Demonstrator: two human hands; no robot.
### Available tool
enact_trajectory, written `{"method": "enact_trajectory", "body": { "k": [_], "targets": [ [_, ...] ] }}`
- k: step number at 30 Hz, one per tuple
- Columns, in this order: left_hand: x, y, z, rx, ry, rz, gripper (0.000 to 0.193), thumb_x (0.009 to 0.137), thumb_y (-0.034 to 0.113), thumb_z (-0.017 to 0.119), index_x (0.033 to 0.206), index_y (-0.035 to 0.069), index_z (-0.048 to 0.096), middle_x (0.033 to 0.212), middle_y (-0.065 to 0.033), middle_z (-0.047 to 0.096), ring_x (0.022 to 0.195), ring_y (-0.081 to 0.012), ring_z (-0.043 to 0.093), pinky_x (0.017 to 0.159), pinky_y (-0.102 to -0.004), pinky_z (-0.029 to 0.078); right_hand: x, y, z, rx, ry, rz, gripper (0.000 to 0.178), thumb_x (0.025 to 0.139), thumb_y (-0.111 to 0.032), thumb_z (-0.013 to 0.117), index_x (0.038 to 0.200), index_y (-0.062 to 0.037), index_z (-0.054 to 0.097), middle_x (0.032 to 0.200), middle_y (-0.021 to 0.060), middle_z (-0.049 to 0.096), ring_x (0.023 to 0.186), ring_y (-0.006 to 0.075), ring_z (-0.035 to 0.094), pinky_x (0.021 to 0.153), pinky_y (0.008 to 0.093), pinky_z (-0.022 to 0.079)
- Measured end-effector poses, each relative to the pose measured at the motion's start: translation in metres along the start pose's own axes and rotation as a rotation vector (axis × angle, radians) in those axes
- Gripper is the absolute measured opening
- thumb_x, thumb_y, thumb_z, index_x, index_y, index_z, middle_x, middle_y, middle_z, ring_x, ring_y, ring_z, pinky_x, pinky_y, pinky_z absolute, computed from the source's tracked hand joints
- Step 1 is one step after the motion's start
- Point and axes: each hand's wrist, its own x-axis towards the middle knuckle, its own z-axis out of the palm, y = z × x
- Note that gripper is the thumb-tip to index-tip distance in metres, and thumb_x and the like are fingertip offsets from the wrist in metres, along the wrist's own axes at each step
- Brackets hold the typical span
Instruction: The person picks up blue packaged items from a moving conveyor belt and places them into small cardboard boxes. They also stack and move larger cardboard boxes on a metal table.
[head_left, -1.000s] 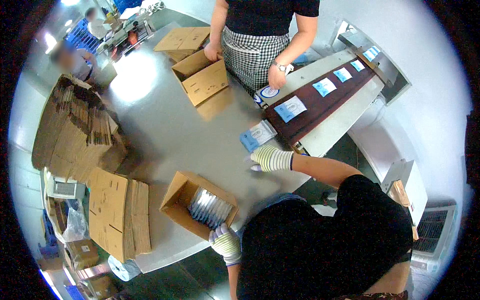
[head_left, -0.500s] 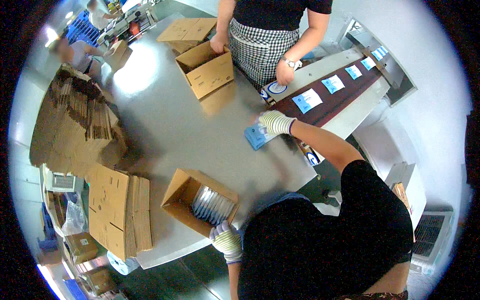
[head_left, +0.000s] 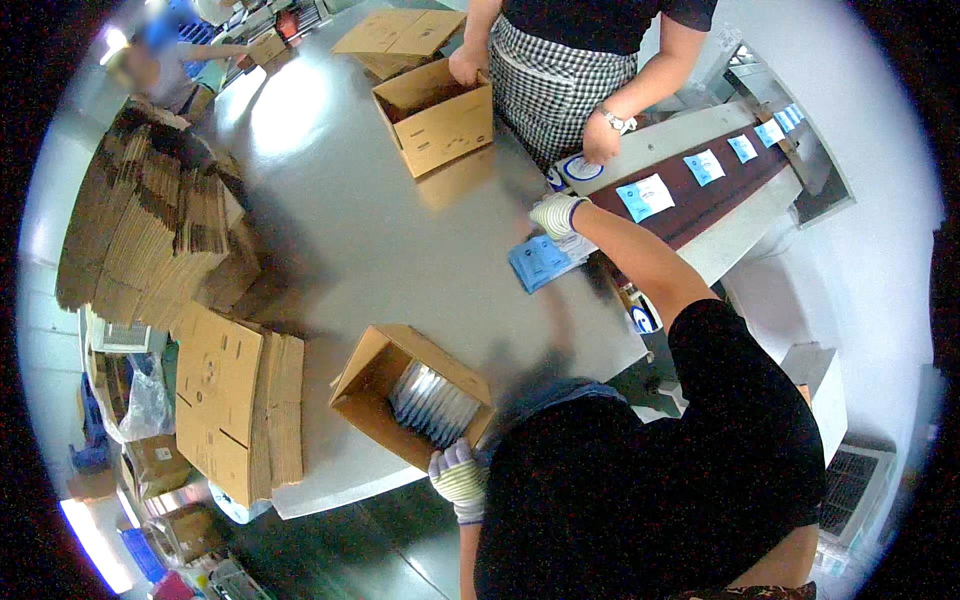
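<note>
My left hand [head_left: 458,478], in a striped knit glove, grips the near edge of an open cardboard box [head_left: 375,375]. Inside the box stands a row of silvery flat packets [head_left: 432,402]. My right hand [head_left: 557,214], gloved alike, hovers at the near end of a dark conveyor belt [head_left: 690,215]; its fingertips are blurred, and whether they hold anything does not show. Just below it, a small pile of blue and white packets [head_left: 540,262] lies at the table edge by the belt. More such packets ride spaced along the belt, the closest being a blue-white packet [head_left: 645,198].
Across the grey table [head_left: 400,260], a co-worker in a checked apron [head_left: 560,85] has one hand on another open box [head_left: 440,125] and one by the conveyor. Flattened cartons [head_left: 225,400] are stacked at the left. A second person [head_left: 165,75] handles a carton at the far left.
My right hand has moved off the blue packets toward the belt's end, leaving them on the table edge. The packets on the belt have shifted slightly. My left hand stays at the box.
</note>
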Motion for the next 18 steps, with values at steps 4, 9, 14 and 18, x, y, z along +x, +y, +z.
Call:
{"method": "enact_trajectory", "body": {
  "k": [4, 9, 14, 18],
  "targets": [
    [0.004, 0.0, -0.002, 0.009, 0.027, 0.01, 0.019, 0.077, 0.029, 0.062, 0.084, 0.015, 0.052, 0.068, 0.0004, 0.051, 0.064, -0.0186, 0.053, 0.076, -0.0353, 0.044, -0.004, -0.025, 0.006, 0.1, -0.081, -0.042, 0.032, 0.067, -0.02, 0.067, 0.095, -0.0052, 0.068, 0.099, 0.0151, 0.067, 0.092, 0.0309, 0.064, 0.079, 0.0421, 0.051],
    [0.008, 0.001, -0.016, -0.056, -0.022, -0.055, 0.013, 0.075, 0.02, 0.06, 0.083, 0.015, 0.051, 0.069, 0.0004, 0.052, 0.064, -0.0188, 0.053, 0.076, -0.0355, 0.044, -0.074, -0.112, -0.06, 0.07, -0.327, 0.064, 0.051, 0.065, -0.026, 0.07, 0.111, -0.0058, 0.061, 0.114, 0.0167, 0.061, 0.102, 0.0293, 0.06, 0.089, 0.0403, 0.047],
    [0.013, 0.008, -0.017, -0.043, 0.031, -0.026, 0.012, 0.075, 0.017, 0.059, 0.085, 0.015, 0.052, 0.07, 0.001, 0.052, 0.065, -0.0179, 0.053, 0.078, -0.0347, 0.043, -0.103, -0.168, 0.068, 0.181, -0.006, -0.064, 0.06, 0.065, -0.03, 0.072, 0.117, -0.0078, 0.053, 0.101, 0.0164, 0.063, 0.095, 0.0318, 0.06, 0.085, 0.0441, 0.046],
    [0.006, 0.008, -0.017, -0.033, 0.049, -0.033, 0.014, 0.074, 0.016, 0.059, 0.086, 0.014, 0.053, 0.072, 0.0001, 0.052, 0.068, -0.0181, 0.053, 0.081, -0.035, 0.043, -0.131, -0.191, 0.104, 0.324, 0.147, -0.095, 0.065, 0.065, -0.029, 0.072, 0.12, -0.0054, 0.047, 0.1, 0.0177, 0.062, 0.097, 0.033, 0.059, 0.083, 0.0451, 0.046]
  ]
}}
